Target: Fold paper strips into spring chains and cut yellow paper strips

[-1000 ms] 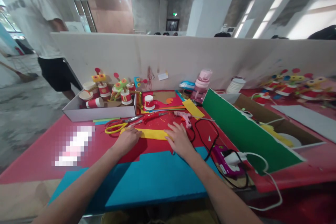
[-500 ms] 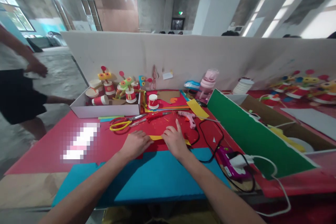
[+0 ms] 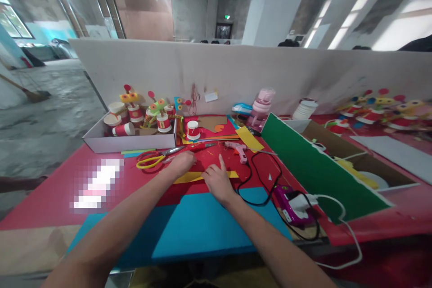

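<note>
My left hand [image 3: 184,163] is over the handles of a red-handled tool [image 3: 200,146] with a dark pointed tip, perhaps pliers; its curled fingers are partly hidden and blurred, so its grip cannot be made out. A yellow paper strip [image 3: 189,177] lies on the red tabletop. My right hand [image 3: 217,181] rests on that strip, index finger stretched forward and the other fingers lying on the paper. Yellow-handled scissors [image 3: 150,160] lie left of my left hand. Beyond my right hand is a pink glue gun [image 3: 239,150] with a dark cord.
Blue sheets [image 3: 202,229] cover the table's near edge. A white box [image 3: 130,143] holds paper-cup figures. A paper cup [image 3: 193,130] stands behind the tools. At right are a purple power strip [image 3: 293,209] with cables and a green-sided box [image 3: 313,168].
My left hand has left the yellow strip and moved forward to the red-handled tool. My right hand stays on the strip. The person at the left has mostly gone from view.
</note>
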